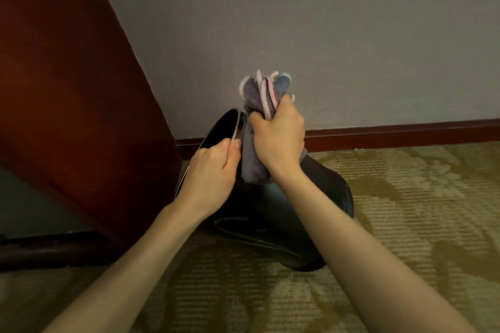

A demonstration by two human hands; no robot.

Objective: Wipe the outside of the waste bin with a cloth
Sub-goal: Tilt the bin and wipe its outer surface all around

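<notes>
— Found the dark, glossy, round-walled waste bin (284, 213) where?

— Tipped over to the left on the olive-and-gold patterned carpet (405, 197), near the carpet's far edge. Lay just short of the dark red skirting board (392, 132) and close beside the reddish-brown wooden panel (67, 89). Showed its open mouth up and to the left.

— Steadied how?

— Pinched at the thin, shiny rim (234, 127) by the left hand (213, 167), closed onto that edge between thumb and fingers. Looked like a bracing hold, not a lift.

— And the right hand (278, 135)?

— Clenched in a full fist round a bunched grey-purple terry cloth with pink edging (261, 94). Left the wad's top poking out above the fist. Seemed to press its lower end against the bin's outer wall, just below the rim.

— Judged at which step?

— Judged to be in the wiping itself, up at the rim end of the wall (couldn't tell how much had been cleaned; got no clue from the gloss).

— Called for what next?

— Probably called for dragging the cloth down the wall toward the base under steady pressure, with a firm left pinch to stop any rolling. Then likely needed a turn of the bin to bring the carpet-side wall round.
</notes>
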